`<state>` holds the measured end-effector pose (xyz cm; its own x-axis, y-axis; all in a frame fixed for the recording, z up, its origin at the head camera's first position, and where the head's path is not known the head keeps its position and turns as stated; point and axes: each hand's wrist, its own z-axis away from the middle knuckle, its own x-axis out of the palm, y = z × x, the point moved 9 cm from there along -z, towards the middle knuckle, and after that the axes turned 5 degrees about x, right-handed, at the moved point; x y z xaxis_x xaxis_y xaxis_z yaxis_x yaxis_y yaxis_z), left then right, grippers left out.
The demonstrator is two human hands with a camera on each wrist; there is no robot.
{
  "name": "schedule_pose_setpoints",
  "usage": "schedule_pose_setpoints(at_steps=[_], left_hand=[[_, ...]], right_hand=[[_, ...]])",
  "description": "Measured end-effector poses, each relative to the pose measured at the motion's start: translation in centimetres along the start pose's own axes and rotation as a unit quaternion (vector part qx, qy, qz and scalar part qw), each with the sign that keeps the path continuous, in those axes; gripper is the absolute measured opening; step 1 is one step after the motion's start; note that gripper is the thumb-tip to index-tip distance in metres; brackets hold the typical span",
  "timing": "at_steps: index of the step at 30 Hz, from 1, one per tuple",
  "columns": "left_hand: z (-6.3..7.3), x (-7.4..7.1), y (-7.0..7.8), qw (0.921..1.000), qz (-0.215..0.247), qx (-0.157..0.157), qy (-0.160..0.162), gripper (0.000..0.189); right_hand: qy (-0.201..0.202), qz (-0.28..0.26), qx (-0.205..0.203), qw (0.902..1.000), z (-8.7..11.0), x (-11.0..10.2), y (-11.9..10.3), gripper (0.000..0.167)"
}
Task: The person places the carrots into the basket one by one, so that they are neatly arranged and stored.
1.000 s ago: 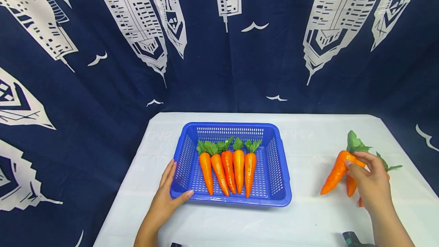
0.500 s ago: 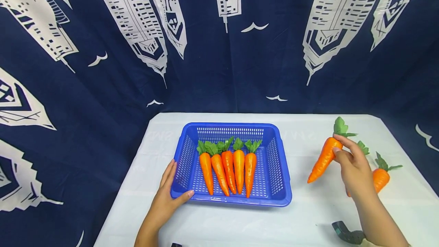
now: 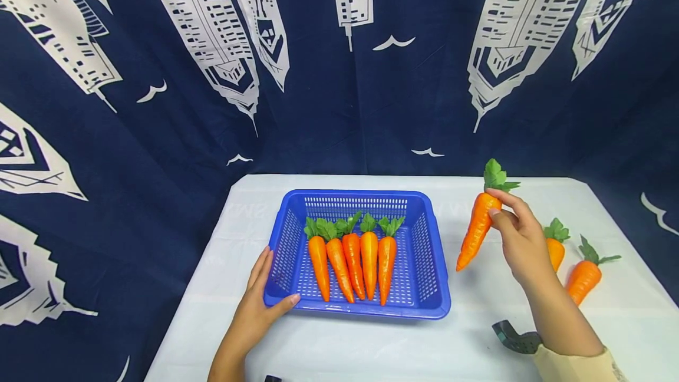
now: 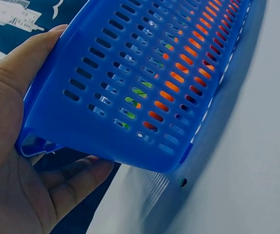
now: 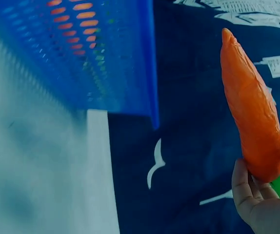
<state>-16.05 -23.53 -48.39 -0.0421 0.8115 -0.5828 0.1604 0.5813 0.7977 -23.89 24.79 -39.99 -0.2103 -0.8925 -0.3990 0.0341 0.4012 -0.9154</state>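
My right hand pinches an orange carrot near its leafy green top, thumb on one side and fingers on the other. The carrot tilts with its tip down and left, just right of the blue plastic basket. In the right wrist view, the carrot shows nearly whole, with its leaves mostly hidden by the fingers. My left hand holds the basket's near left corner, thumb on the front rim and fingers along the side. Several carrots lie side by side in the basket, leaves toward the back.
Two more carrots lie on the white table at the right; one carrot is nearer the edge, the other carrot partly behind my right forearm. A dark curved wrist piece sits by the right sleeve. Navy printed cloth hangs behind.
My right hand has lifted the carrot from beside the two others and carried it left and back toward the basket. The left hand and basket have stayed put.
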Motion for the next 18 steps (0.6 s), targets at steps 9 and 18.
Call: schedule_pose_setpoints(at_steps=[9, 18], left_hand=[[0.1, 0.1, -0.3, 0.9999, 0.004, -0.016, -0.005, 0.106], [0.1, 0.0, -0.3, 0.9998, 0.002, -0.017, -0.002, 0.104]], right_hand=[[-0.035, -0.029, -0.085, 0.9953, -0.2, 3.1, -3.6, 0.043], [-0.074, -0.082, -0.117, 0.9871, -0.8, 6.4, -6.2, 0.041]])
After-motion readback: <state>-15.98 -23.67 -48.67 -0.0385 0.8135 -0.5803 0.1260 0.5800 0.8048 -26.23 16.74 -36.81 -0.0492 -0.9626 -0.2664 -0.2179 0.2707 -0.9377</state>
